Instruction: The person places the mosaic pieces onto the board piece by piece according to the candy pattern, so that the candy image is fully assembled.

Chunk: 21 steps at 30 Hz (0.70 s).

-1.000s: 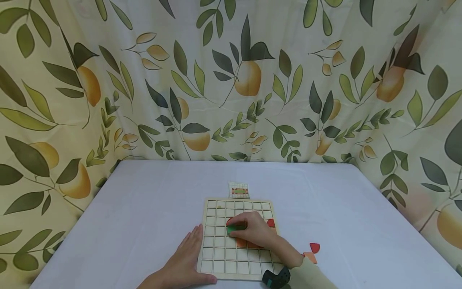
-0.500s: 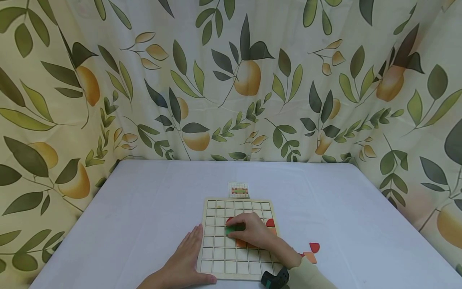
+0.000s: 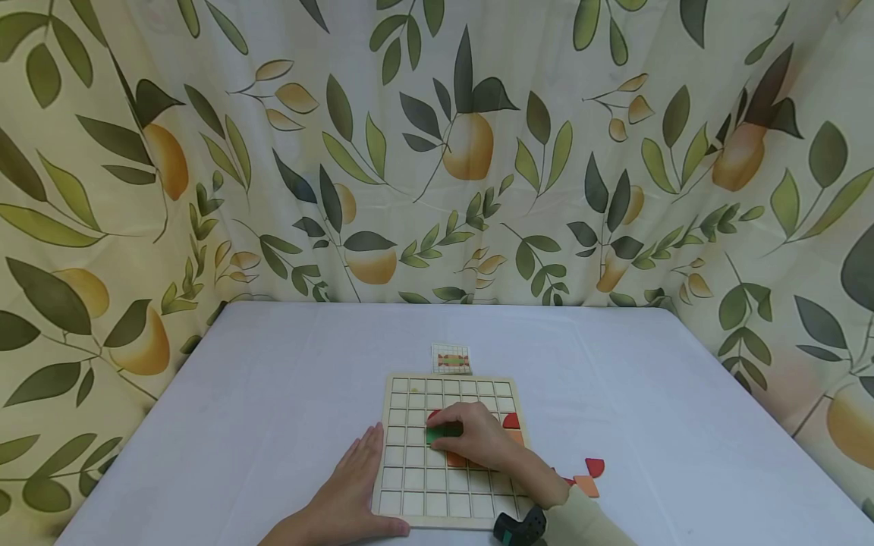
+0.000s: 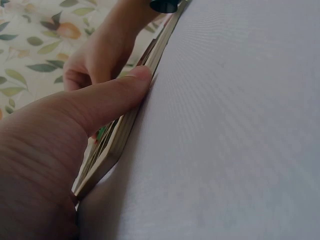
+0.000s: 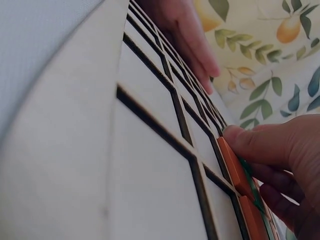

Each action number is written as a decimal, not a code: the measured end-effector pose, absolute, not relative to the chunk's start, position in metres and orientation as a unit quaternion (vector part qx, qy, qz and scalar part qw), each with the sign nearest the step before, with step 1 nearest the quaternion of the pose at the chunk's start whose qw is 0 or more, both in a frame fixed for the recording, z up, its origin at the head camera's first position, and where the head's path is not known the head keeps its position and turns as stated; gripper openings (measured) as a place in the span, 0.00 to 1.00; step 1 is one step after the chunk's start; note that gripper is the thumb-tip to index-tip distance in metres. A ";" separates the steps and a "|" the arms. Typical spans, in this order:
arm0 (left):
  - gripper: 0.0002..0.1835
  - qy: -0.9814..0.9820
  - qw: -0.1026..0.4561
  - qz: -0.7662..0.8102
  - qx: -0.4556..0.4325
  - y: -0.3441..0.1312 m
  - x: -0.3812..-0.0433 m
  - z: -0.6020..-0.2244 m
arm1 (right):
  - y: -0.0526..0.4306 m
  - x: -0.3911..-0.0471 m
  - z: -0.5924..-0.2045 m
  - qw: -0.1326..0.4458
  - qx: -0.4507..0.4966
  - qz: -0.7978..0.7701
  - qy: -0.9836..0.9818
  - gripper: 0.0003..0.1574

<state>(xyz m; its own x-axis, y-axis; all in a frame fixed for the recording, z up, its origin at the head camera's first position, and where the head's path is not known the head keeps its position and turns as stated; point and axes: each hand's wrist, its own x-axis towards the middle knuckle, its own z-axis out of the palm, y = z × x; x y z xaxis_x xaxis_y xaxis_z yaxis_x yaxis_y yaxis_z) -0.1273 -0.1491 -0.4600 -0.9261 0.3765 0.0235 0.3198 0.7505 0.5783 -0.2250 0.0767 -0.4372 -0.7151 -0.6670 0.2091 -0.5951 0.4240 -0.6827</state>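
Observation:
A wooden grid board [image 3: 410,481] lies on the white-covered table. My left hand [image 3: 341,489] lies along its left side with fingers straight, and the thumb [image 4: 120,90] presses the front edge. My right hand [image 3: 481,436] reaches over the board, thumb and index finger pinching a green tile [image 3: 432,435] in the grid. Orange tiles [image 3: 456,459] sit in the row just in front of the green; in the right wrist view the thumb is close above an orange tile [image 5: 234,167]. Red rounded tiles [image 3: 511,421] lie behind. My right hand hides part of the tiles.
A small pattern card [image 3: 451,359] stands behind the board. Right of the board lie a loose red tile [image 3: 595,467] and an orange tile [image 3: 586,486], with another red one partly hidden by the forearm. A dark device [image 3: 520,526] is at the right wrist. A leaf-patterned curtain [image 3: 423,227] surrounds the table.
My right hand has shifted very slightly left over the green tile, and its forearm uncovers a little more of the loose tiles. The left hand stays put.

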 end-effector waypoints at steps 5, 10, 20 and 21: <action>0.71 0.935 0.050 0.300 0.182 -0.149 -0.127 -0.459 | 0.077 -0.225 -0.437 0.043 -0.373 -0.388 0.842 0.14; 0.71 0.935 0.053 0.302 0.178 -0.148 -0.126 -0.458 | 0.077 -0.225 -0.438 0.043 -0.370 -0.398 0.838 0.15; 0.71 0.933 0.058 0.307 0.178 -0.148 -0.126 -0.455 | 0.082 -0.225 -0.435 0.043 -0.376 -0.409 0.831 0.15; 0.71 0.933 0.056 0.306 0.179 -0.148 -0.125 -0.455 | 0.083 -0.225 -0.434 0.041 -0.375 -0.405 0.833 0.15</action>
<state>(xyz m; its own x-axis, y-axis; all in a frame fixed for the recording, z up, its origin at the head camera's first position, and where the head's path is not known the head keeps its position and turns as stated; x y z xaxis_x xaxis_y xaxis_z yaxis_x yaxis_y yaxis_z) -0.1254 -0.1482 -0.4550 -0.9299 0.3679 0.0040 0.2988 0.7489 0.5915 -0.2251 0.0830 -0.4344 -0.7155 -0.6579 0.2351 -0.5909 0.3902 -0.7061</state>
